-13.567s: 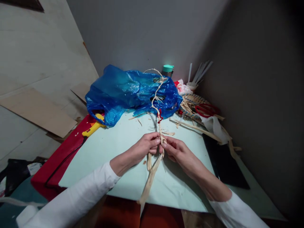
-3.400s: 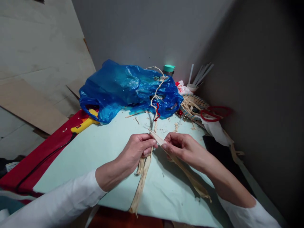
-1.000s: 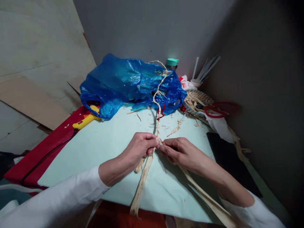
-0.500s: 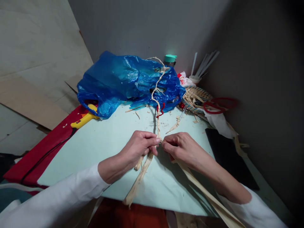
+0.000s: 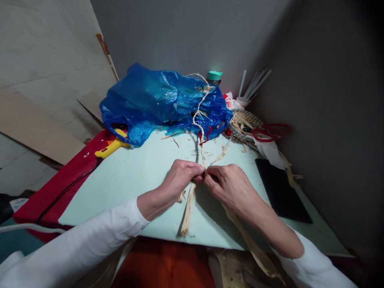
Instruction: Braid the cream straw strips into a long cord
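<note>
between the hands, twisted cord, strips trailing

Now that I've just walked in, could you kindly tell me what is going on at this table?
A person is working pale fibre with both hands. The left hand pinches a twisted cord, and the right hand, fingertips close against it, holds a long pale strip that trails below; the fingers hide the exact join. Beyond the hands, the cord runs up over a blue plastic bag. Another strip extends below the left hand.
</note>
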Available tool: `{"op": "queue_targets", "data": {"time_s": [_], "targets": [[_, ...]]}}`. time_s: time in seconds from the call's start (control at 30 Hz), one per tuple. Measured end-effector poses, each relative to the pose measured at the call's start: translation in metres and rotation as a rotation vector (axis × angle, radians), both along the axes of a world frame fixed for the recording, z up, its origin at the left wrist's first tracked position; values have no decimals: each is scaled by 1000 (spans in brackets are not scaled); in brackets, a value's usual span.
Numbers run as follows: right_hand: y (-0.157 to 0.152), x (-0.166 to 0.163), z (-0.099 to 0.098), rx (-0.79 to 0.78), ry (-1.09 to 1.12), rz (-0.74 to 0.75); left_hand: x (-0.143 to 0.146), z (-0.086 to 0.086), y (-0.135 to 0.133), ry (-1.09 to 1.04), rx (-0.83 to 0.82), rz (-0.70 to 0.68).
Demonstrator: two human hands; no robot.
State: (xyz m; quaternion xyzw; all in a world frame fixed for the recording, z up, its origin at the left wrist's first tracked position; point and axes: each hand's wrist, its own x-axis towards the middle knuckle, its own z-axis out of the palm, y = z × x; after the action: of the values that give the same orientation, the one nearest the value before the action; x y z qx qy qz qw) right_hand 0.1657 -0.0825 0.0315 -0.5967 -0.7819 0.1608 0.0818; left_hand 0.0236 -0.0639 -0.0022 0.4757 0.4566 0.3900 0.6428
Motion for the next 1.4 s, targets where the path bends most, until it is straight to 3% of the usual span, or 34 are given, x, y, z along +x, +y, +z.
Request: {"op": "queue_targets", "data": {"time_s": [0.17, 0.4, 0.73, 0.8, 0.9, 1.0, 1.07, 1.23, 1.4], "targets": [[1, 4, 4, -99, 194, 26, -3, -5, 3, -72, -40, -7], [14, 30, -12, -469, 678, 121, -5, -1, 3, -167, -76, -29], [23, 38, -21, -633, 933, 91, -4, -1, 4, -242, -88, -48], [22, 38, -23, -595, 914, 120, -3, 0, 2, -221, -91, -59], [18, 38, -23, -344, 715, 161, -2, 0, 1, -188, -104, -21], [15, 39, -20, -66, 561, 47, -2, -1, 3, -177, -105, 25], [16, 40, -17, -29, 705, -63, -2, -2, 4, -175, -102, 38], [28, 35, -7, -354, 1533, -228, -1, -1, 4, -106, -104, -10], [15, 16, 2, -672, 1707, -228, -2, 0, 2, -84, -89, -22]]}}
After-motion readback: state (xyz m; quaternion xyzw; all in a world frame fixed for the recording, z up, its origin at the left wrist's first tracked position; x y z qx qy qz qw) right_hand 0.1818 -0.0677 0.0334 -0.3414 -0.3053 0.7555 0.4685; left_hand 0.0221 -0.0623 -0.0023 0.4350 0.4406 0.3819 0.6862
